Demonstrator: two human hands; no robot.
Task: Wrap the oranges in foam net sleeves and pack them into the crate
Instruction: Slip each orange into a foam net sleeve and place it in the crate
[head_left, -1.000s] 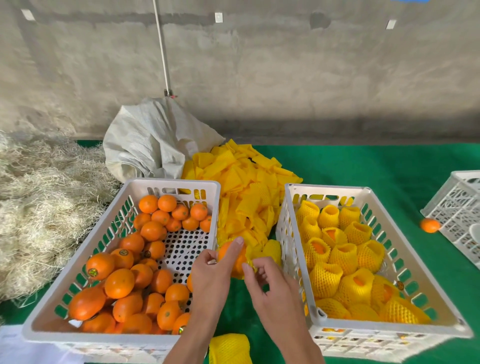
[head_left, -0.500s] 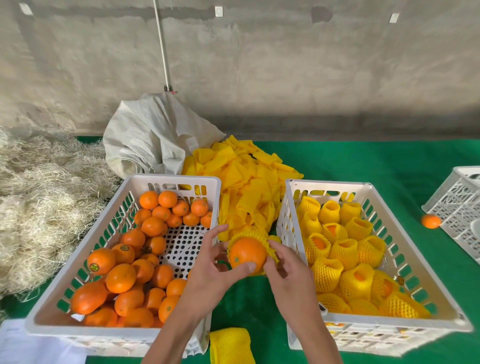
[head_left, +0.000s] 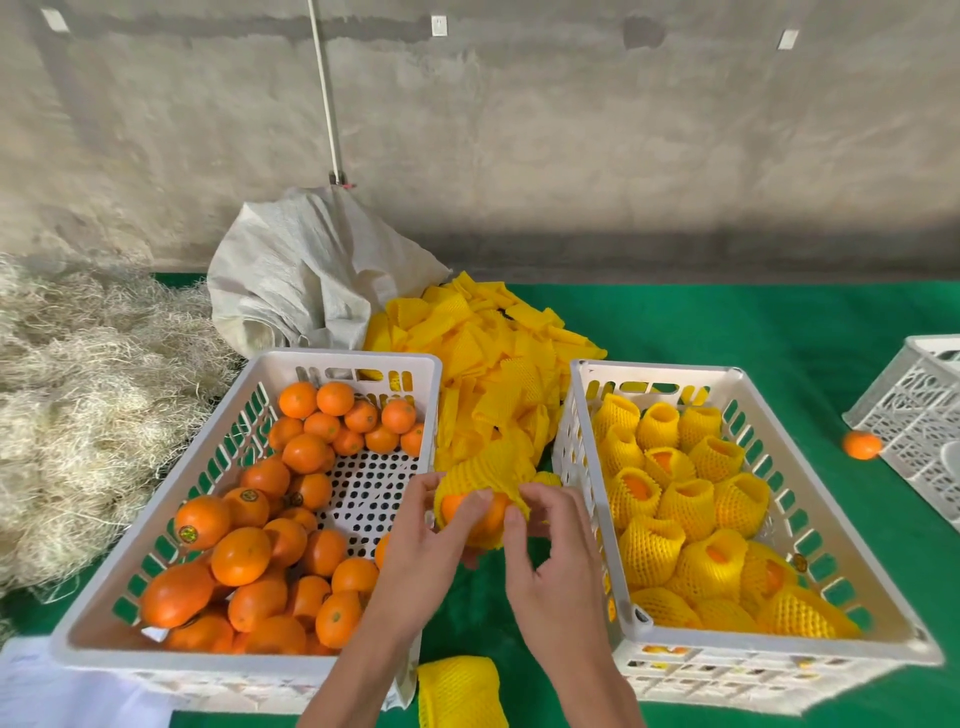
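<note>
1. Since half a second ago the sleeve (head_left: 485, 470) has gone from a ring behind the orange (head_left: 475, 512) to a cover over most of it; only a patch of peel now shows between the fingers.
2. That orange sits in mid-air between the two crates, just above the green mat (head_left: 727, 322), near the front of the pile of spare sleeves (head_left: 483, 358).
3. Left hand (head_left: 421, 540) grips the netted fruit from the left and below, thumb up on the near face and fingers curled under it.
4. Right hand (head_left: 550, 556) pinches the net's loose edge at the fruit's right side, thumb and forefinger closed on foam, wrist angled in from the lower right.
5. Handling, as a judgement: the fruit looks firm, smooth and moderately heavy, so it should take a full-palm hold without bruising. The net looks very light, soft and stretchy; it likely springs back if let go, so it wants holding by its rim while the fruit is pushed in.
6. Best hold for packing seems to be round the netted belly, where foam gives grip, not the bare peel.
7. Right crate (head_left: 587, 405) already holds many netted fruit, with room towards its near left corner; left crate (head_left: 249, 374) holds the bare ones.
</note>
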